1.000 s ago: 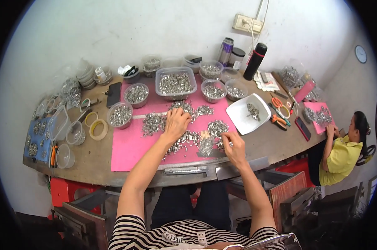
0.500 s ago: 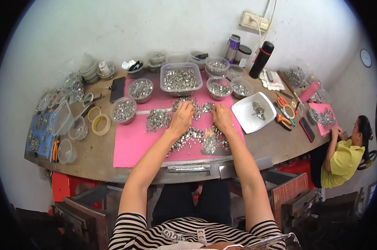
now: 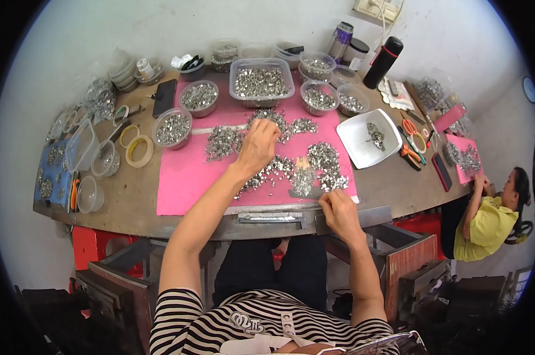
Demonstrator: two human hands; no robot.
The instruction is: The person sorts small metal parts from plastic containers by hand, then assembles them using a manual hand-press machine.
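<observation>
My left hand [image 3: 258,145] reaches over the middle of a pink mat [image 3: 187,188], its bent fingers drawn together at a heap of small shiny metal pieces [image 3: 266,115]. Whatever is between those fingertips is hidden. Near the mat's front right edge, my right hand [image 3: 340,215] is pinched closed beside a pile of similar pieces [image 3: 325,157]; I cannot make out what it holds. Between the hands lies a cluster of paler, slimmer pieces [image 3: 303,181]. Another metal heap [image 3: 223,144] sits left of my left hand.
Behind the mat stand a rectangular tub [image 3: 261,103] and several round tubs of metal pieces. A white tray [image 3: 354,141] is on the right, near pliers [image 3: 409,155] and a phone [image 3: 441,171]. Tape rolls [image 3: 139,151] lie left. A co-worker [image 3: 486,228] sits far right.
My right hand has drawn back toward me and slightly right, from the upper right of the mat to its front edge. My left hand stays by the middle heap. The view has shifted slightly.
</observation>
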